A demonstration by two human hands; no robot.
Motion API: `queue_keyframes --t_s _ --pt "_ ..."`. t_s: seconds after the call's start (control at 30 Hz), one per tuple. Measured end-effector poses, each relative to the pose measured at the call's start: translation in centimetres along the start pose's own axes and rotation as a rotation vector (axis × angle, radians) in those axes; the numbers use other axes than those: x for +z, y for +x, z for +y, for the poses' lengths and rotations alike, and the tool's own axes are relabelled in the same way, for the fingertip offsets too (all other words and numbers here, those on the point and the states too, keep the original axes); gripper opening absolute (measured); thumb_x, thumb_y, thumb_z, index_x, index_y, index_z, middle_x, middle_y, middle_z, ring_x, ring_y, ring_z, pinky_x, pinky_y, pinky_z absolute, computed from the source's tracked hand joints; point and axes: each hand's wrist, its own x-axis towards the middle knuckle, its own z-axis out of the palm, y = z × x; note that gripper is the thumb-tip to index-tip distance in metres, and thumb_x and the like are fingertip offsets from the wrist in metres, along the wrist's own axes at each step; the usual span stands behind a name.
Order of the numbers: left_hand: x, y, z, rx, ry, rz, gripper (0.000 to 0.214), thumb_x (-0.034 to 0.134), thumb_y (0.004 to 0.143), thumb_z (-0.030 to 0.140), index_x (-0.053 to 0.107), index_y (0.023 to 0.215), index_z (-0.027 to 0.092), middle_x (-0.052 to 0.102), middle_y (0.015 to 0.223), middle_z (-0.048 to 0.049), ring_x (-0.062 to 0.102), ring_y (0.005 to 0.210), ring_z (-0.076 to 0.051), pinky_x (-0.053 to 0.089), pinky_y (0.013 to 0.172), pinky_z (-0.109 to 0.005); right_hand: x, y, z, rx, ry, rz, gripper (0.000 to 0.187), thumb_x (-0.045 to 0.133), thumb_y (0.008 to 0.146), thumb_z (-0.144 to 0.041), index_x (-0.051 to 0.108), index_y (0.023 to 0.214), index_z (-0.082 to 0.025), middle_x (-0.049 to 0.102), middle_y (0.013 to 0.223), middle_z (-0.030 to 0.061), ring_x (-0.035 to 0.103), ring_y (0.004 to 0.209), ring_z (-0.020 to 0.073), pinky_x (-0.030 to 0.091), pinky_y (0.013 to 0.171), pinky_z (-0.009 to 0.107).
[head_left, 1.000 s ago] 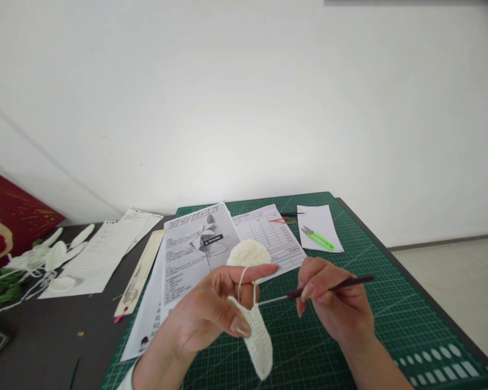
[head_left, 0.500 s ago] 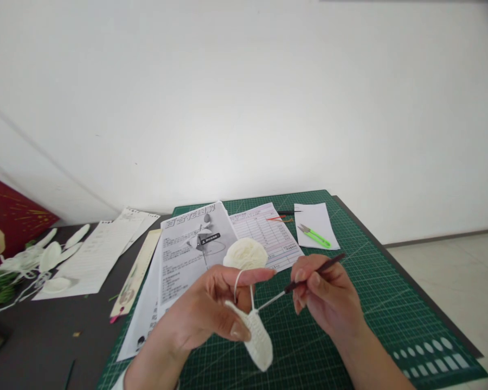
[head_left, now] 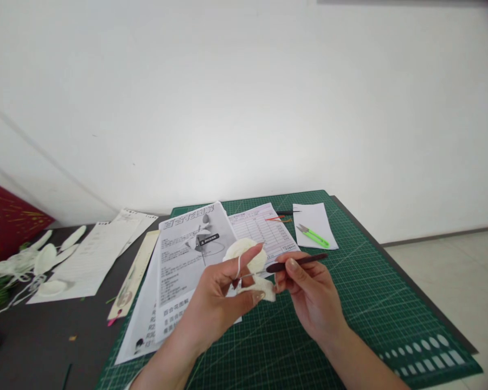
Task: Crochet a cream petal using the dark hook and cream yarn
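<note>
- Left hand (head_left: 215,309): thumb and fingers pinch white piece (head_left: 265,288), above mat (head_left: 374,303); yarn (head_left: 239,267) over forefinger.
- Right hand (head_left: 313,292): holds hook (head_left: 275,267) by its dark handle, pen-fashion; shaft points toward left fingers, tip unclear. Fingertips just beside piece's end; contact, cannot tell.
- Ball (head_left: 238,248): behind left hand, partly hidden, near printed sheets (head_left: 179,271).
- Green snips (head_left: 315,237): farther, right, on white paper (head_left: 311,213).
</note>
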Motion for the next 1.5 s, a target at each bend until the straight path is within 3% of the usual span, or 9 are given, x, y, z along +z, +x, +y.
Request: queue_keyframes --t_s 0.17,0.27,0.33,0.43,0.57,0.87,1.03,1.27,1.5 --pt "-0.2 0.2 -0.2 0.03 0.189 0.054 0.044 0.073 0.067 0.017 0.069 0.111 0.021 0.057 0.065 0.0024 0.052 0.064 -0.017 0.04 0.066 -0.029 -0.1 -0.3 0.1 -0.164 -0.189 -0.008 0.011 0.069 0.08 -0.025 0.073 0.082 -0.016 0.07 0.063 0.0029 0.063 0.054 0.0126 0.053 0.051 0.023" --pt "-0.1 0.3 -0.3 0.053 0.21 0.096 0.006 0.073 0.066 0.016 0.069 0.068 0.019 0.07 0.083 -0.0073 0.059 0.088 -0.028 0.04 0.074 -0.033 -0.2 -0.9 0.3 -0.379 -0.388 -0.039 0.012 0.062 0.084 -0.018 0.073 0.089 -0.019 0.07 0.069 0.0037 0.064 0.059 0.0154 0.054 0.055 0.027" --pt "0.0 0.4 -0.3 0.064 0.177 0.106 0.023 0.073 0.066 0.014 0.057 0.05 0.019 0.071 0.1 -0.0108 0.056 0.102 -0.031 0.038 0.078 -0.033 -0.3 -1.2 0.4 -0.543 -0.561 -0.08 0.022 0.059 0.083 -0.01 0.072 0.096 -0.022 0.072 0.076 0.005 0.066 0.065 0.0174 0.055 0.06 0.03" --pt "0.4 0.4 -0.2 -0.012 -0.001 0.099 0.01 0.075 0.066 0.012 0.07 0.072 0.018 0.067 0.075 -0.0021 0.058 0.077 -0.02 0.038 0.073 -0.03 -0.6 -1.5 0.3 -0.795 -0.83 -0.218 0.043 0.058 0.079 0.0 0.067 0.112 -0.024 0.074 0.089 0.0088 0.069 0.075 0.0212 0.056 0.067 0.034" --pt "0.6 0.3 0.2 -0.175 -0.43 0.05 0.057 0.079 0.061 0.008 0.066 0.115 0.021 0.051 0.056 0.009 0.045 0.054 -0.006 0.036 0.064 -0.022 -1.0 -1.6 0.0 -1.024 -1.01 -0.393 0.051 0.058 0.077 -0.001 0.06 0.125 -0.019 0.074 0.095 0.014 0.069 0.079 0.0244 0.057 0.066 0.036" --pt "-0.1 0.1 0.4 -0.315 -0.491 -0.125 0.063 0.081 0.055 0.011 0.067 0.116 0.02 0.053 0.061 0.0046 0.046 0.057 -0.008 0.032 0.057 -0.022 -0.4 -0.6 0.5 -0.385 -0.24 -0.157 0.009 0.065 0.083 -0.025 0.074 0.084 -0.024 0.069 0.071 0.0031 0.062 0.062 0.0157 0.053 0.051 0.026" --pt "-0.1 -0.2 1.0 -0.32 -0.388 -0.147 0.055 0.08 0.051 0.011 0.074 0.105 0.022 0.045 0.058 0.007 0.039 0.049 -0.006 0.026 0.049 -0.023 -0.3 0.1 0.1 -0.061 0.018 -0.205 0.015 0.065 0.083 -0.032 0.072 0.078 -0.02 0.061 0.061 -0.0002 0.055 0.049 0.01 0.052 0.044 0.02" --pt "0.0 -0.6 1.2 -0.324 -0.306 -0.163 0.05 0.078 0.051 0.01 0.076 0.1 0.023 0.047 0.054 0.007 0.038 0.049 -0.007 0.026 0.049 -0.022 -0.5 0.3 -1.0 -0.048 -0.004 -0.237 0.02 0.064 0.083 -0.034 0.069 0.074 -0.017 0.056 0.065 0.0 0.056 0.05 0.0111 0.054 0.043 0.022" --pt "-0.3 -0.5 1.1 -0.318 -0.275 -0.216 0.015 0.077 0.053 0.009 0.075 0.064 0.018 0.045 0.053 0.0063 0.038 0.049 -0.006 0.027 0.051 -0.022 -0.9 0.2 -1.9 -0.132 -0.095 -0.276 0.02 0.062 0.085 -0.032 0.07 0.074 -0.017 0.056 0.066 0.0013 0.057 0.055 0.0125 0.051 0.046 0.022"
